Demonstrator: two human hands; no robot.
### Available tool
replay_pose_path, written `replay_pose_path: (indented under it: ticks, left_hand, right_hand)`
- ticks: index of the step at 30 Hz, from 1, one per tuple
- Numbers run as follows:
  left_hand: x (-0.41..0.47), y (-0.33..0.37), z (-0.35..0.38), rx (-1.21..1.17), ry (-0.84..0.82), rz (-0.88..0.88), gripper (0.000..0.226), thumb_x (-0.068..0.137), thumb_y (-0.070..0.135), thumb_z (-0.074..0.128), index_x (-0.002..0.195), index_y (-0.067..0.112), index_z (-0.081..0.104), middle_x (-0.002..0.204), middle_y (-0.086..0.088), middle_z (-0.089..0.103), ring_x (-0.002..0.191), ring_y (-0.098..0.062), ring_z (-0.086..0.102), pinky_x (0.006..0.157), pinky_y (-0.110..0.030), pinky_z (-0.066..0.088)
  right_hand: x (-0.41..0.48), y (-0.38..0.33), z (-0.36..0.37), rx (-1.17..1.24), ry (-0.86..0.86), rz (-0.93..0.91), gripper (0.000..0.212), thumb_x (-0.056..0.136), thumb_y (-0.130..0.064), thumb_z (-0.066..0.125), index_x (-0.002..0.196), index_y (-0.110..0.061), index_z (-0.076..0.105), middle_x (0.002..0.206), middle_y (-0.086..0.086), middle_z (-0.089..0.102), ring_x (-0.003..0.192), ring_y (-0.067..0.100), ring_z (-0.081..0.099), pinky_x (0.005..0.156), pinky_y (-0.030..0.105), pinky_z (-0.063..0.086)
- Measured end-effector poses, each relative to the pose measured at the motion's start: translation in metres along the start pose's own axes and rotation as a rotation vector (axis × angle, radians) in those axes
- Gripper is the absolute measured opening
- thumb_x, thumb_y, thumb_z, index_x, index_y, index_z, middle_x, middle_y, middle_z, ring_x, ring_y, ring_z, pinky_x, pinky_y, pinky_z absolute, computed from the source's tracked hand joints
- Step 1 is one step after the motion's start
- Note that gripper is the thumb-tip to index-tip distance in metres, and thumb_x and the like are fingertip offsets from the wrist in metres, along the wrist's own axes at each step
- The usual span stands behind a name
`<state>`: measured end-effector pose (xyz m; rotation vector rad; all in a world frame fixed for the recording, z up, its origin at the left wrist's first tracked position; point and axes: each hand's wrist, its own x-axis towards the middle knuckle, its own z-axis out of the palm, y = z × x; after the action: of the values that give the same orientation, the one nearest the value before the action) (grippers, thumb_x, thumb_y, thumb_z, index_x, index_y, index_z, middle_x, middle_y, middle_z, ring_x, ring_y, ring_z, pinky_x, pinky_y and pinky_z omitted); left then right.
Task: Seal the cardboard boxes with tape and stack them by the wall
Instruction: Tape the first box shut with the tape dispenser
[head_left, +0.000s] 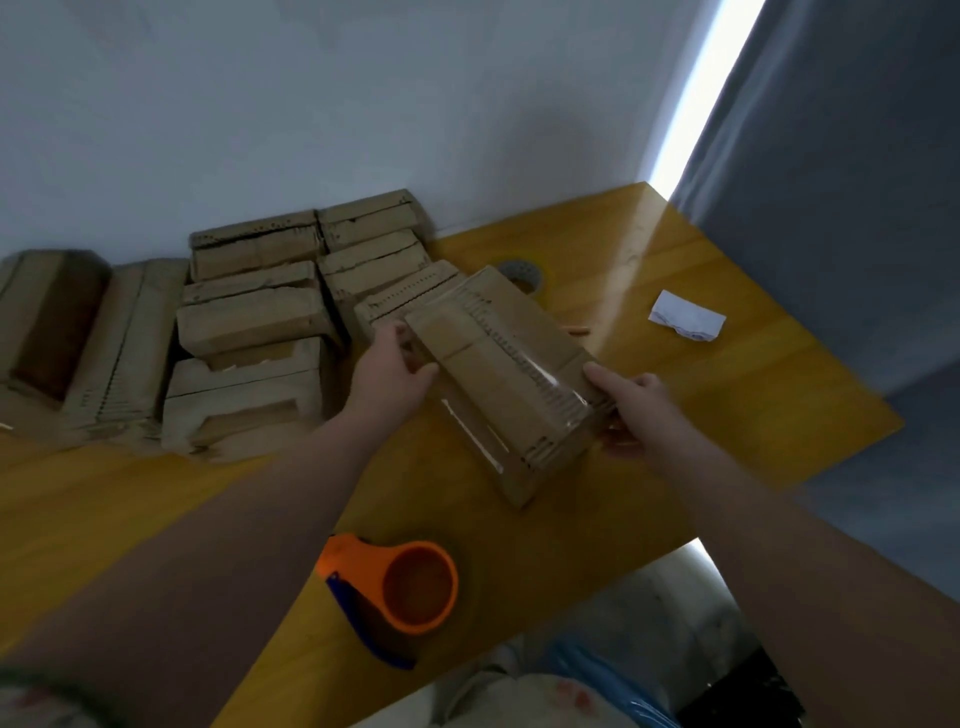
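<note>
Currently both hands hold one cardboard box (498, 374) over the yellow table (701, 415), tilted, w/ its long side running upper left to lower right; can't tell if its low corner touches the tabletop. Clear tape glints along the top seam & down the near end. Left hand (395, 371) grips the far end, thumb on the top face, fingers curled round the edge. Right hand (631, 410) clamps the near right corner likewise, thumb on top, other fingers tucked under. Behind & to the left, stacked boxes (254, 312) sit in piles a few high against the white wall (337, 104), w/ more further left. An orange tape dispenser (410, 587) w/ a blue part lies near the table's front edge, apart from the held box. A tape roll (522, 273) peeks out just behind that box. A crumpled scrap of paper (685, 317) lies well to the right. A grey curtain (831, 182) hangs at right.
</note>
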<state>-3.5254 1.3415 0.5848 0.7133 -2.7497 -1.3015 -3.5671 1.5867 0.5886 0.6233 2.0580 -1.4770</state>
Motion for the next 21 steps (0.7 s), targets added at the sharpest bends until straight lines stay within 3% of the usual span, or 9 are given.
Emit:
replay_pose_path:
  ticks: [2, 5, 9, 12, 14, 16, 17, 18, 21]
  left_hand:
    - [-0.01, -0.002, -0.001, -0.144, -0.074, -0.014, 0.054, 0.095, 0.019, 0.057, 0.142, 0.016, 0.032, 0.128, -0.004, 0.053, 0.111, -0.015, 0.05, 0.082, -0.029, 0.046]
    - [-0.029, -0.015, -0.01, -0.26, -0.206, -0.054, 0.053, 0.097, 0.021, 0.054, 0.144, 0.015, 0.03, 0.144, -0.003, 0.043, 0.128, -0.018, 0.043, 0.1, -0.041, 0.046]
    - [-0.062, -0.043, -0.021, 0.148, -0.339, 0.068, 0.047, 0.096, 0.02, 0.056, 0.14, 0.014, 0.039, 0.139, -0.004, 0.047, 0.125, -0.02, 0.046, 0.097, -0.032, 0.043]
    - [-0.088, -0.07, -0.022, 0.518, -0.616, 0.086, 0.058, 0.091, 0.012, 0.059, 0.143, 0.023, 0.036, 0.147, -0.004, 0.037, 0.132, -0.024, 0.039, 0.103, -0.035, 0.04]
    - [-0.103, -0.086, -0.022, 0.675, -0.702, 0.106, 0.067, 0.087, 0.01, 0.059, 0.146, 0.029, 0.032, 0.149, -0.003, 0.032, 0.135, -0.027, 0.035, 0.108, -0.045, 0.035]
    - [-0.113, -0.096, -0.023, 0.768, -0.706, 0.131, 0.073, 0.086, 0.01, 0.06, 0.148, 0.032, 0.028, 0.149, -0.003, 0.031, 0.137, -0.028, 0.03, 0.111, -0.056, 0.025]
    - [-0.118, -0.1, -0.024, 0.779, -0.691, 0.133, 0.073, 0.086, 0.009, 0.059, 0.148, 0.033, 0.027, 0.148, -0.003, 0.033, 0.138, -0.029, 0.029, 0.112, -0.06, 0.021]
    - [-0.121, -0.103, -0.024, 0.765, -0.664, 0.138, 0.073, 0.085, 0.009, 0.058, 0.147, 0.033, 0.029, 0.145, -0.003, 0.036, 0.137, -0.029, 0.03, 0.111, -0.062, 0.02]
    - [-0.128, -0.112, -0.027, 0.702, -0.563, 0.163, 0.068, 0.084, 0.011, 0.059, 0.145, 0.029, 0.034, 0.147, -0.003, 0.035, 0.138, -0.028, 0.029, 0.111, -0.056, 0.026]
  right_hand:
    - [-0.006, 0.004, 0.007, -0.051, 0.008, -0.011, 0.058, 0.082, -0.054, 0.067, 0.119, -0.015, 0.046, 0.112, 0.012, 0.058, 0.088, 0.025, 0.061, 0.059, 0.034, 0.051]
    - [-0.019, 0.011, 0.019, -0.156, -0.019, -0.009, 0.057, 0.082, -0.062, 0.062, 0.111, -0.014, 0.05, 0.097, 0.012, 0.06, 0.085, 0.027, 0.061, 0.066, 0.036, 0.054]
    - [-0.041, 0.022, 0.037, -0.314, 0.037, -0.12, 0.044, 0.085, -0.063, 0.057, 0.09, -0.02, 0.05, 0.091, 0.005, 0.059, 0.083, 0.024, 0.061, 0.073, 0.037, 0.054]
    - [-0.061, 0.029, 0.048, -0.505, 0.363, -0.462, 0.035, 0.089, -0.053, 0.058, 0.092, -0.02, 0.05, 0.085, -0.002, 0.057, 0.072, 0.011, 0.052, 0.059, 0.03, 0.043]
    - [-0.082, 0.036, 0.061, -0.51, 0.411, -0.885, 0.025, 0.093, -0.041, 0.058, 0.089, -0.018, 0.051, 0.074, -0.008, 0.052, 0.064, 0.008, 0.047, 0.052, 0.024, 0.036]
    - [-0.102, 0.048, 0.079, -0.612, 0.255, -1.254, 0.023, 0.092, -0.038, 0.057, 0.08, -0.018, 0.055, 0.069, -0.006, 0.055, 0.06, 0.009, 0.05, 0.05, 0.023, 0.042]
    - [-0.109, 0.056, 0.088, -0.726, 0.133, -1.354, 0.025, 0.091, -0.04, 0.056, 0.078, -0.019, 0.056, 0.07, -0.005, 0.057, 0.059, 0.01, 0.052, 0.051, 0.024, 0.046]
    - [-0.114, 0.065, 0.099, -0.877, -0.014, -1.353, 0.027, 0.092, -0.044, 0.054, 0.081, -0.019, 0.058, 0.073, -0.005, 0.059, 0.062, 0.01, 0.054, 0.055, 0.027, 0.051]
    - [-0.126, 0.093, 0.127, -1.285, -0.357, -1.099, 0.039, 0.091, -0.056, 0.052, 0.107, -0.021, 0.057, 0.097, -0.002, 0.06, 0.083, 0.015, 0.057, 0.069, 0.029, 0.051]
